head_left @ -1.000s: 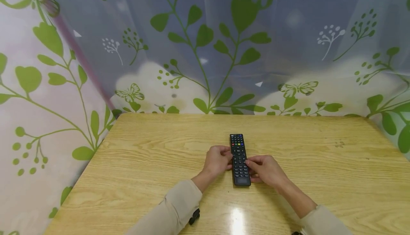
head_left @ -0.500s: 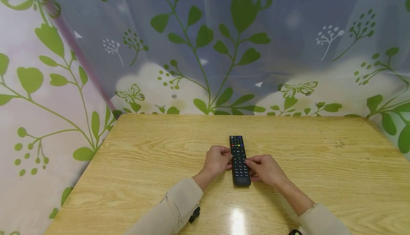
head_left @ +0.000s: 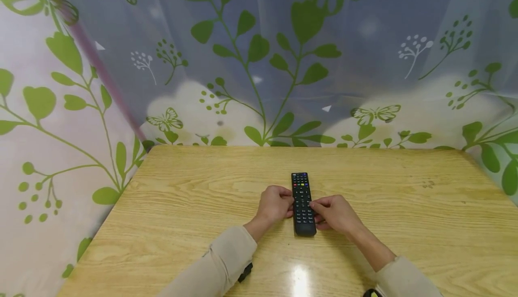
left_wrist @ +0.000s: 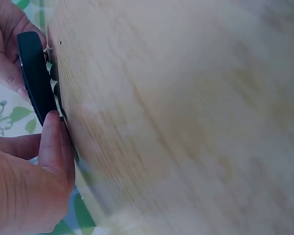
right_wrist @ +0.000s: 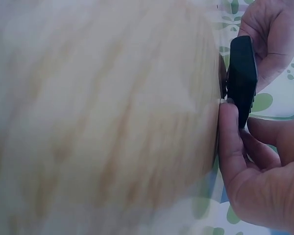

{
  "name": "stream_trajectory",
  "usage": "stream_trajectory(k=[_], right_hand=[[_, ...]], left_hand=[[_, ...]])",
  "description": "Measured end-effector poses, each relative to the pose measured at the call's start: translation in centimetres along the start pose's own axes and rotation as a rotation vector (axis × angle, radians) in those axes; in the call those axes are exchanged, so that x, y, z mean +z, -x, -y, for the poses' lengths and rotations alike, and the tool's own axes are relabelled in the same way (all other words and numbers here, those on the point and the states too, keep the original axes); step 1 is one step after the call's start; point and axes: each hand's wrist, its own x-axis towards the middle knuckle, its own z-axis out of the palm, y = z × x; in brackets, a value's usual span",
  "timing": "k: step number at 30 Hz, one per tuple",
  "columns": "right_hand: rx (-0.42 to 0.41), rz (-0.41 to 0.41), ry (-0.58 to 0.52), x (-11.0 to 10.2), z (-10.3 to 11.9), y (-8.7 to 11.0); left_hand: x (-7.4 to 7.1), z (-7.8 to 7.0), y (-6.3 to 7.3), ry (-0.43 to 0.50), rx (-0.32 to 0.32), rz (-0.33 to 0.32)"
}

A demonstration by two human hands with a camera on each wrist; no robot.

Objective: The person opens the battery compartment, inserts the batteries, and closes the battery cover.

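A black remote control [head_left: 302, 205] with rows of small buttons lies lengthwise away from me, face up, between my two hands. My left hand [head_left: 274, 206] pinches its left long edge, thumb on top near the middle. On the right long edge my right hand [head_left: 337, 214] pinches it a little nearer to me, thumb tip at the buttons. In the left wrist view the remote's end [left_wrist: 35, 68] stands up off the tabletop, with fingertips [left_wrist: 51, 129] at its side. Fingers of the right hand [right_wrist: 262, 166] reach under the remote in the right wrist view.
The wood-grain table [head_left: 194, 180] spreads out on all sides of the hands. Behind it hangs a cloth [head_left: 226, 86] printed with green leaves and butterflies, and a similar one [head_left: 60, 121] covers the left side. A light reflection shows near the front.
The remote control has tilted slightly, its far end showing a little lower and the pale glare on its near end gone. Both hands keep nearly the same hold.
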Motion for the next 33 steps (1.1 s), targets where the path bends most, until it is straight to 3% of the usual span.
stream_trajectory(k=[19, 26, 33], right_hand=[[0.023, -0.028, 0.036, -0.5, -0.2, -0.7], [0.029, -0.04, 0.04, -0.6, -0.2, -0.9], [-0.019, 0.016, 0.007, -1.6, -0.3, -0.8]], left_hand=[[0.2, 0.3, -0.4, 0.009, 0.023, 0.017], [0.3, 0.4, -0.5, -0.06, 0.09, -0.012], [-1.1, 1.0, 0.0, -0.018, 0.157, 0.026]])
